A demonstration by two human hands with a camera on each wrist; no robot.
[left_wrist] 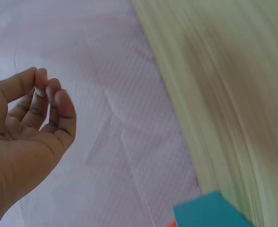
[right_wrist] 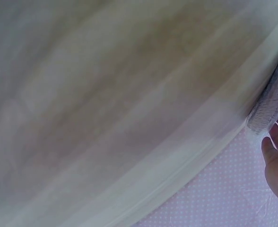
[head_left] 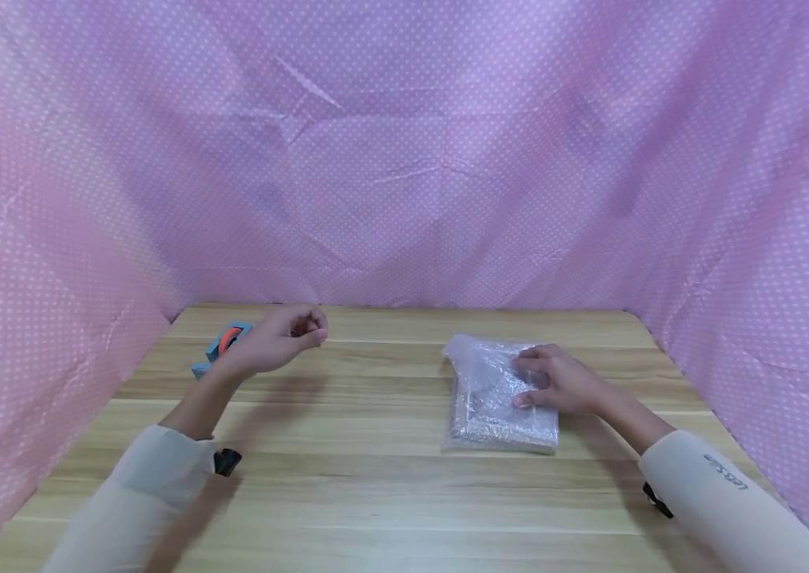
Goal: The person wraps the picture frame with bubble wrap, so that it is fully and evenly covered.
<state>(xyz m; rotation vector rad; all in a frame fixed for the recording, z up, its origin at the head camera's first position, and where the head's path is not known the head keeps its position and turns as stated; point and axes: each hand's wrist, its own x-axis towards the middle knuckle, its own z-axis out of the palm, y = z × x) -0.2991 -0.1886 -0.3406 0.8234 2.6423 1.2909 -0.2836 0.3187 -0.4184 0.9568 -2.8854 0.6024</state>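
My left hand (head_left: 278, 338) is raised over the far left of the table, its thumb tip meeting the index fingertip and the other fingers curled. In the left wrist view, nothing shows clearly between the fingertips (left_wrist: 41, 75); I cannot tell if something thin and clear is pinched there. Partly behind that hand stands a blue tape dispenser (head_left: 214, 350) with an orange core (head_left: 230, 337). On the right, a flat rectangular package in clear bubble wrap (head_left: 493, 414) lies on the table. My right hand (head_left: 565, 382) rests on its right side, thumb and fingers spread.
The wooden table (head_left: 375, 493) has pink dotted cloth (head_left: 404, 199) hanging behind it and along both sides. A loose flap of bubble wrap (head_left: 463, 350) sticks up at the package's far left corner. Black wrist devices (head_left: 227, 461) sit under both sleeves.
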